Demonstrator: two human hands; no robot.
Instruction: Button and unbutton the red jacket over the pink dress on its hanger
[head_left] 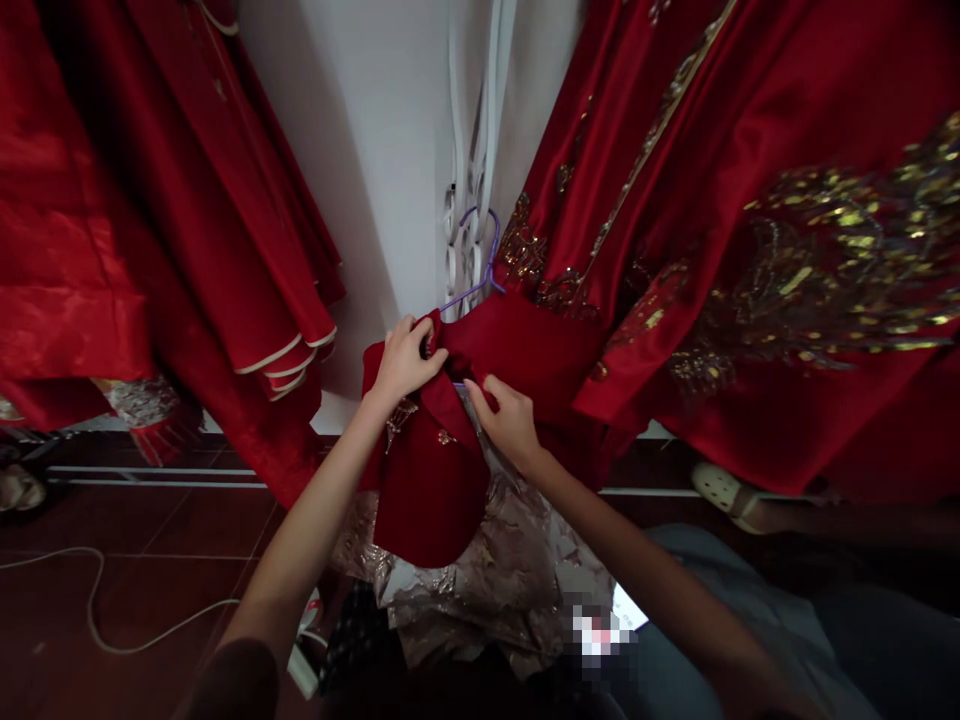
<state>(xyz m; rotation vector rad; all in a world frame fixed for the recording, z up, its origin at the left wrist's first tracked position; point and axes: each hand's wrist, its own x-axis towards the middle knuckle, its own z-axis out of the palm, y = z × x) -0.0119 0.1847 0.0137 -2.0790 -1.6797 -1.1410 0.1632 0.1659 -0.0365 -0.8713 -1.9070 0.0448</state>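
Observation:
A red garment (431, 500) hangs in front of me on a purple hanger (491, 268), whose hook is at a white metal stand. Its front panel bears small beaded ornaments (446, 437). My left hand (409, 358) is closed on the garment's upper left edge, near the neckline. To the right, my right hand (508, 418) has its thumb and forefinger closed at the edge of the neck opening, and the cloth there is partly hidden by the fingers. Shiny beige sequined fabric (510, 570) lies below the garment, over my lap.
Red garments (247, 250) hang at left, and red ones with gold sequins (825, 260) at right. A white ornamental stand (480, 130) rises behind the hanger. A white cable (97, 600) crosses the tiled floor. Another person's foot in a clog (724, 495) and a lit phone (628, 606) are at right.

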